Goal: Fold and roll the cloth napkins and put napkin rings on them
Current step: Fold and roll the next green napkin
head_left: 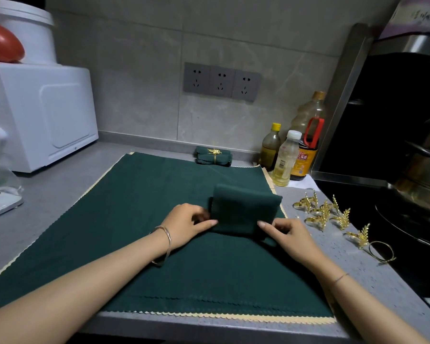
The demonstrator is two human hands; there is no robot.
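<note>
Several green napkins (109, 232) lie spread in a flat stack on the counter (47, 194), with scalloped edges running toward the white appliance (47, 115) at ten o'clock and the counter's lip at six. On the stack's right half, the left hand (189, 225) curls its fingers onto the nine-o'clock edge of the folded napkin (243, 209), thumb stretched along the near hem. The right hand (289, 235) pinches the five-o'clock corner, forefinger out and the other fingers tucked. The fold looks ready for rolling. Both hands should press evenly and turn the near hem away toward twelve, holding the side edges flush so the roll does not cone. A ringed roll (214, 157) rests at twelve by the wall, with open cloth in between to roll into. At three o'clock the napkin rings (325, 214) lie loose, close to the hob (350, 194), so the right hand has little room there. The left side is freer.
</note>
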